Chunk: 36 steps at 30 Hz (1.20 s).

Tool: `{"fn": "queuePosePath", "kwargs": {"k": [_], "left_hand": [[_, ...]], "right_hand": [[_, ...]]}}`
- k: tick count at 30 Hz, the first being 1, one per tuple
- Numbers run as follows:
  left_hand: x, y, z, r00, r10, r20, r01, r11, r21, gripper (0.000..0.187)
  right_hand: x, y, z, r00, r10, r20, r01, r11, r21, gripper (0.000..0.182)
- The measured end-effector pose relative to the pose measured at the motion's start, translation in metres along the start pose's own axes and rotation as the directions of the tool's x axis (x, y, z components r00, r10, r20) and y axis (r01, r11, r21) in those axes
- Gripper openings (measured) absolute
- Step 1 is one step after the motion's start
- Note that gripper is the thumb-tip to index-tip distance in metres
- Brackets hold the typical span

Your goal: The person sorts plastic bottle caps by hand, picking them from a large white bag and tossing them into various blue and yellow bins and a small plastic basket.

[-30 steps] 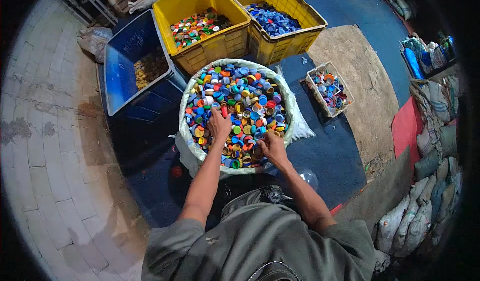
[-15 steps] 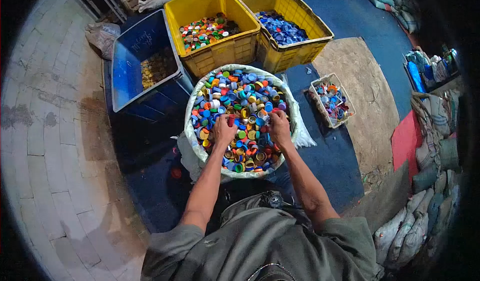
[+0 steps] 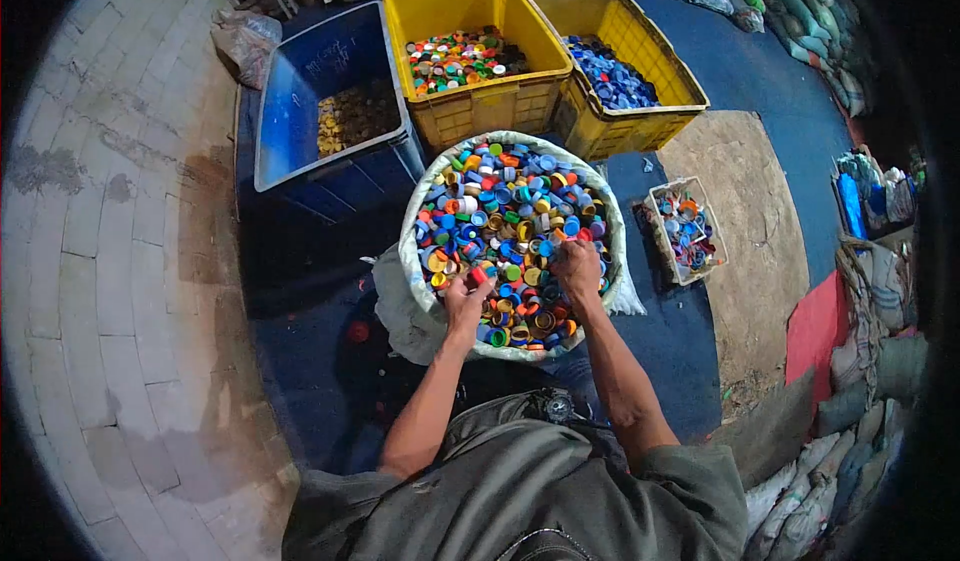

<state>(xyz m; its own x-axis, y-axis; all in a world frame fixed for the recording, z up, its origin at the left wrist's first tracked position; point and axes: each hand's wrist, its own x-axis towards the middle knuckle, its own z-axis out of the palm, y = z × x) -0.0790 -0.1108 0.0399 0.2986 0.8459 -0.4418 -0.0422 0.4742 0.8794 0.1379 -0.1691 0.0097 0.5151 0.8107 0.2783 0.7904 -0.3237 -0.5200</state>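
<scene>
A round tub (image 3: 411,251) lined with pale sheeting stands in front of me, heaped with mixed bottle caps (image 3: 512,223) in blue, red, yellow, green and white. My left hand (image 3: 464,307) is closed around a red bottle cap (image 3: 478,277) over the near left of the heap. Over the right side, my right hand (image 3: 579,275) is bent down with its fingers pinched together. A red bottle cap (image 3: 585,234) shows at those fingertips and appears gripped; the fingers partly hide the contact.
Behind the tub stand a blue bin (image 3: 290,161) with yellowish caps, a yellow bin (image 3: 490,111) with mixed caps, and another yellow bin (image 3: 630,131) with blue caps. A small white basket (image 3: 697,269) sits right. Stuffed sacks (image 3: 800,491) line the right side.
The view has shifted, so the tub and bins appear further right. My left hand has drawn back towards the tub's near left with the red cap; my right hand stays over the right side.
</scene>
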Motion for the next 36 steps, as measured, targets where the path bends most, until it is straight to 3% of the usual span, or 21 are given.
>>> {"fn": "queuePosePath", "kwargs": {"k": [1,5,8,9,12,14,19,22,27,30,31,34,35,36], "left_hand": [[-0.001,-0.006,0.000,1.000,-0.009,-0.004,0.009,0.999,-0.048,0.036],[-0.010,-0.008,-0.002,0.995,-0.083,0.060,0.095,0.969,-0.228,0.043],[-0.011,-0.012,-0.001,0.985,-0.095,0.142,0.133,0.947,-0.292,0.040],[-0.012,-0.011,0.001,0.981,-0.111,0.159,0.157,0.937,-0.312,0.039],[-0.020,-0.001,0.011,0.974,-0.134,0.184,0.192,0.919,-0.346,0.032],[-0.019,-0.007,0.013,0.974,-0.137,0.180,0.192,0.922,-0.336,0.031],[-0.022,-0.013,0.015,0.962,-0.120,0.246,0.183,0.950,-0.252,0.031],[-0.030,-0.008,0.031,0.948,-0.178,0.263,0.243,0.940,-0.240,0.034],[-0.037,-0.007,0.074,0.937,-0.159,0.310,0.231,0.950,-0.211,0.034],[-0.038,-0.007,0.111,0.906,-0.226,0.358,0.255,0.966,-0.036,0.033],[-0.040,0.001,0.125,0.864,-0.287,0.413,0.301,0.953,0.032,0.037],[-0.035,-0.026,0.174,0.901,-0.086,0.424,0.057,0.995,0.081,0.042],[-0.034,-0.029,0.186,0.889,-0.144,0.434,0.069,0.981,0.184,0.046],[-0.031,-0.039,0.197,0.893,-0.083,0.442,-0.020,0.975,0.223,0.045]], "right_hand": [[0.001,-0.001,-0.001,0.999,-0.032,-0.015,0.030,0.995,-0.093,0.012],[-0.008,-0.003,0.004,0.983,0.178,-0.046,-0.164,0.964,0.211,0.011],[-0.016,-0.039,-0.010,0.954,0.297,0.031,-0.261,0.777,0.573,0.012],[-0.017,-0.056,-0.025,0.919,0.339,0.202,-0.391,0.703,0.594,0.018],[-0.038,-0.074,-0.018,0.933,0.246,0.263,-0.359,0.567,0.741,0.012],[-0.049,-0.085,-0.026,0.915,0.221,0.339,-0.395,0.668,0.631,0.019],[-0.072,-0.085,-0.027,0.951,0.171,0.256,-0.299,0.711,0.637,0.036],[-0.079,-0.073,-0.042,0.895,0.253,0.368,-0.443,0.601,0.665,0.044],[-0.089,-0.048,-0.067,0.892,0.320,0.321,-0.442,0.464,0.768,0.040],[-0.098,-0.010,-0.075,0.859,0.394,0.329,-0.486,0.422,0.765,0.040],[-0.094,-0.012,-0.093,0.810,0.483,0.333,-0.527,0.351,0.774,0.039],[-0.093,0.032,-0.104,0.640,0.668,0.379,-0.376,-0.158,0.913,0.037],[-0.091,0.056,-0.104,0.613,0.705,0.355,-0.280,-0.226,0.933,0.035],[-0.088,0.081,-0.109,0.567,0.747,0.346,-0.255,-0.240,0.937,0.033]]}}
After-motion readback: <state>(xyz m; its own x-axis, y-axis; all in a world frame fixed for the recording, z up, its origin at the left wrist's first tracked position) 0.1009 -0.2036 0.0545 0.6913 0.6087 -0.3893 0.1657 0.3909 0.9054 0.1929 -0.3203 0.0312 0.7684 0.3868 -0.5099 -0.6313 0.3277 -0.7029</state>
